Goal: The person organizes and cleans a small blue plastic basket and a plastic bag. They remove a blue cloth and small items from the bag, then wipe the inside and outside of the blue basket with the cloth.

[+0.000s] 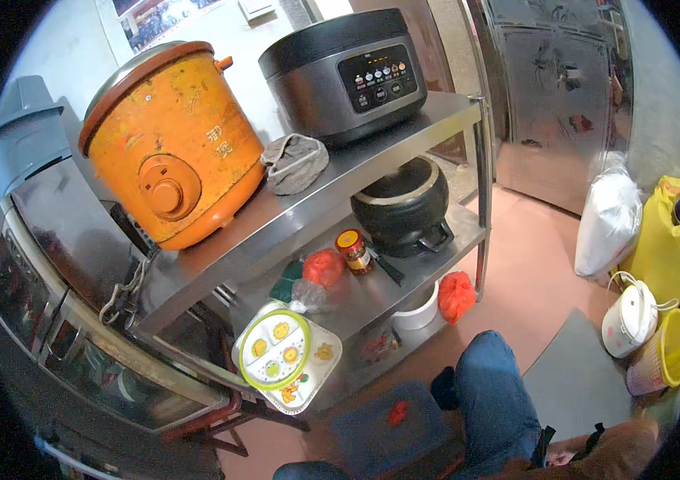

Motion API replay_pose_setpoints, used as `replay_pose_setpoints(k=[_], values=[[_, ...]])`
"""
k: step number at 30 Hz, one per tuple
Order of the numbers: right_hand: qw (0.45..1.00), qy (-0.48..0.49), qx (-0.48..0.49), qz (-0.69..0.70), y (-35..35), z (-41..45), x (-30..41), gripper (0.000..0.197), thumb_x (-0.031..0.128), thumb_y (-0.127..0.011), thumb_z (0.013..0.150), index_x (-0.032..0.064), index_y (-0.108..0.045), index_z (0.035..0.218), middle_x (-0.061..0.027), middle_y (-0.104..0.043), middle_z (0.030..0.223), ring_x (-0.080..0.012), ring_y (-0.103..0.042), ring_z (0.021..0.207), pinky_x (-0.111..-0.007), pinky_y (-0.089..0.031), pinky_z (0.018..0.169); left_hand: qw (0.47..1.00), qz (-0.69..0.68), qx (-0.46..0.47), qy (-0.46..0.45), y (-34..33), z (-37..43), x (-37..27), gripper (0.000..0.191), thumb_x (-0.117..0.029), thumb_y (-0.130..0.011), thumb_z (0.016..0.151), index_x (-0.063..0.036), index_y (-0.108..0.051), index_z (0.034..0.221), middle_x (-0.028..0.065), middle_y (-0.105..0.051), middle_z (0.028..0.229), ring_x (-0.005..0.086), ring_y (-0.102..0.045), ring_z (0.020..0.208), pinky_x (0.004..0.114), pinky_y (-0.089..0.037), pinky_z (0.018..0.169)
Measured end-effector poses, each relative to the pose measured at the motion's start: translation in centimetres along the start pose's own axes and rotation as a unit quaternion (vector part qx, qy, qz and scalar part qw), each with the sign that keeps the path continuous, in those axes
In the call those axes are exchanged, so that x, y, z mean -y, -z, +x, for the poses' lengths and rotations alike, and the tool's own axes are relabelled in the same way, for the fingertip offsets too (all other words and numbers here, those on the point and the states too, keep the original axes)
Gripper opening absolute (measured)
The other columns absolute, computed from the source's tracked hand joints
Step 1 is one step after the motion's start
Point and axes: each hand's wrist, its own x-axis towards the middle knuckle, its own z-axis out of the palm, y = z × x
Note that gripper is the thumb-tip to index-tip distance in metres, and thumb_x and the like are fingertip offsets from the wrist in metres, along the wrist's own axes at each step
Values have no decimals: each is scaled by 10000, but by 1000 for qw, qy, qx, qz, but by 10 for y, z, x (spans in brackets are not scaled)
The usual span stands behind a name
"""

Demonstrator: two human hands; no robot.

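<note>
My left hand is out of view. At the lower right edge, a small part of my right hand (559, 458) shows beside a brown sleeve and black straps; its fingers cannot be made out. Before me stands a steel shelf rack (316, 207). Its top holds an orange electric stew pot (178, 138), a grey cloth (296, 163) and a dark multi-function cooker (340, 78). Below are a black clay pot (403, 207), a red-lidded jar (354, 251), a red plastic bag (323, 268) and a divided plate (275, 350) with a green rim, lying over a patterned tray (325, 354).
A glass-fronted cabinet (129, 378) stands at the left. White (610, 222) and yellow bags (667, 234), a white lidded bucket (629, 318) and a yellow basket (661, 354) line the right wall. A white bowl (418, 312) and an orange-red bag (457, 297) sit low on the rack.
</note>
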Motion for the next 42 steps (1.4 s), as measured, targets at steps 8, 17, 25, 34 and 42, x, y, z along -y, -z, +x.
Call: replay_pose_setpoints(k=[8,17,25,34,42], values=[[999,-10,-2,-50,-10,14,7,175,97,-421,760,6,-507,881,-69,-524,687,-133,-477,520,-237,-392,445,999,-23,13,-20,13,0,3,235,-192,-505,792,-45,-484,975,98,-545,914,201,-542,792,317,-432,720],[986,-105,-66,-114,2,-3,-11,198,121,-420,767,5,-493,910,-78,-522,714,-146,-478,544,-248,-395,461,998,-49,37,-23,16,16,-4,243,-203,-504,792,-50,-483,980,90,-543,918,196,-537,801,316,-425,729],[961,-209,-99,-153,14,-51,-52,222,143,-420,773,4,-480,936,-86,-520,738,-158,-478,565,-257,-398,475,998,-56,29,-19,21,29,-3,250,-212,-502,793,-54,-482,985,83,-540,922,192,-533,809,315,-419,737],[962,-208,-100,-144,15,-87,-102,251,167,-420,780,3,-466,965,-95,-518,766,-171,-479,589,-268,-401,491,998,-36,15,-51,15,34,7,258,-223,-500,793,-58,-480,990,75,-538,927,187,-527,817,315,-412,746],[969,-182,-67,-156,25,-94,-126,279,189,-420,787,3,-453,991,-102,-516,790,-182,-480,611,-278,-403,505,996,-39,3,-79,11,17,14,265,-233,-499,793,-62,-479,994,67,-536,931,182,-523,825,314,-406,754]])
